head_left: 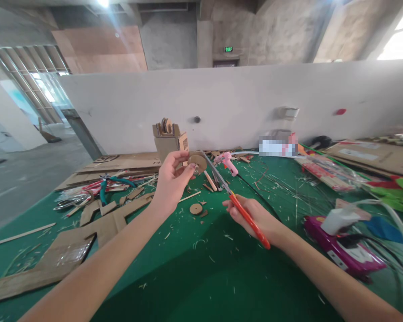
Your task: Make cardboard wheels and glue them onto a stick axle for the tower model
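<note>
1. Looking across a green desk [195, 290] to a long, pale partition [147, 98].
2. Seeing bare concrete walls [265, 40] beyond, with a glowing green exit sign [228, 49].
3. Catching light from a ceiling lamp [103, 2] and a bright window [400, 38] at upper right.
4. Finding grey floor [36, 167] and metal bars [28, 62] at left.

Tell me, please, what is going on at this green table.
A person is working with both hands: the left hand holds a round cardboard disc, and the right hand holds orange-handled scissors, blades up by the disc's edge. I can't tell whether they are cutting. A second disc, with a small central hole, lies on the table. Beyond the hands are a pink glue gun and an upright cardboard piece.
</note>
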A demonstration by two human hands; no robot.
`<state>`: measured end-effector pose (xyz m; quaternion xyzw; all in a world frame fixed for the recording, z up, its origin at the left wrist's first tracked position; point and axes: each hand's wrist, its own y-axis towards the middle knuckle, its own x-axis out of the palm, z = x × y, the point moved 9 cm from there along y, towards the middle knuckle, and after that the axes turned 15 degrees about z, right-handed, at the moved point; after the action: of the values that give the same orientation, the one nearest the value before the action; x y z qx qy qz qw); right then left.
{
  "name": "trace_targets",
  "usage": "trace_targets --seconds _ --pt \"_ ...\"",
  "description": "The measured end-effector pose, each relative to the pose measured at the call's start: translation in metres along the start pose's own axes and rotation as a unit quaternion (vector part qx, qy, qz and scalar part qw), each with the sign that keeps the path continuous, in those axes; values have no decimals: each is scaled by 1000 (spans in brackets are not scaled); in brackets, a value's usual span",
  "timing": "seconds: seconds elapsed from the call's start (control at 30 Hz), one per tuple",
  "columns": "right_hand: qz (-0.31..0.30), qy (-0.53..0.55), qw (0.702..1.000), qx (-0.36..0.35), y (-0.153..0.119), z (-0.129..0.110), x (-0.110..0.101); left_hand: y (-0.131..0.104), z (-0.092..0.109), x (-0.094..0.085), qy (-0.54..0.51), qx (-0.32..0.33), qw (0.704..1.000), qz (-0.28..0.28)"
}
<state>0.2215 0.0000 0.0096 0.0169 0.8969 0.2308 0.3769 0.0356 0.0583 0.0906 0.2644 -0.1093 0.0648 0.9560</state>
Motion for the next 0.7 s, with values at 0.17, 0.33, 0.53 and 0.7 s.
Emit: trace_targets --seconds 0.17,0.33,0.53,0.7 --pt "-3 -6 1000 2 -1 -1 0 0 -1 -3 -6 -4 1000 13" --pt "-5 -11 1000 -5 -1 -3 -1 1 -2 -3 10 -4 1000 10" --pt "-3 -25 1000 7 0 0 0 0 -2 -4 30 4 999 11" --pt "1 -62 998 -12 2 -3 0 0 -2 -3 25 -4 1000 10"
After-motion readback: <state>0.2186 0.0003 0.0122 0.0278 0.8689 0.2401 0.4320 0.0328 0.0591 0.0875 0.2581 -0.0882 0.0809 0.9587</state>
